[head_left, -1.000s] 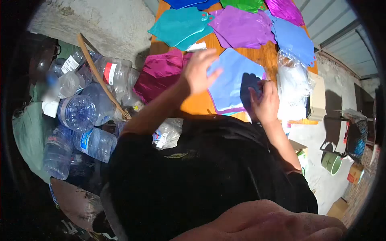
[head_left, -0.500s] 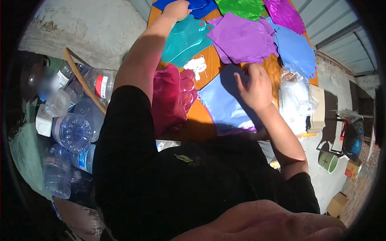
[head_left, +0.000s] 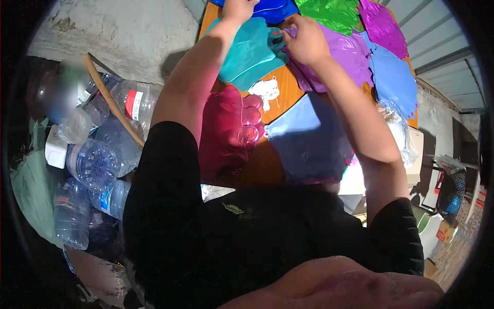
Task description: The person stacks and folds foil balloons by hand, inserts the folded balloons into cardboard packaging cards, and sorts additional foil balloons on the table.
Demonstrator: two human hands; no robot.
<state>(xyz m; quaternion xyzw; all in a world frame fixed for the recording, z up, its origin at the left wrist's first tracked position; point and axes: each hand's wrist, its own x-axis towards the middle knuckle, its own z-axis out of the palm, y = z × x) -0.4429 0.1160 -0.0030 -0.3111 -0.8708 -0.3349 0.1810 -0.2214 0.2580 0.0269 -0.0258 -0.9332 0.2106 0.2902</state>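
Observation:
My left hand [head_left: 239, 9] is at the top edge, closed at the near-left side of a dark blue foil piece [head_left: 275, 11]; the frame cuts off part of its fingers. Thumb and fingers of my right hand [head_left: 306, 42] are pinched at the left corner of a purple foil piece [head_left: 347, 54], beside the red-dotted tip of a teal foil piece [head_left: 247, 54]. These flat shiny pieces have lobed edges. Nearer my body lie a dark red foil piece [head_left: 224, 134] and a pale blue one [head_left: 306, 139]. White string [head_left: 265, 90] is bunched between them and the teal piece.
Green [head_left: 329, 13], magenta [head_left: 383, 28] and light blue [head_left: 393, 74] foil pieces cover the far right of the wooden table [head_left: 288, 87]. Clear plastic packaging [head_left: 399, 123] sits at the right edge. Several plastic bottles [head_left: 95, 165] and a curved wooden handle [head_left: 110, 98] are on the left.
My right hand has gone from above the pale blue piece, up and left, to the purple piece's corner. My left hand remains by the dark blue piece. The view has shifted slightly.

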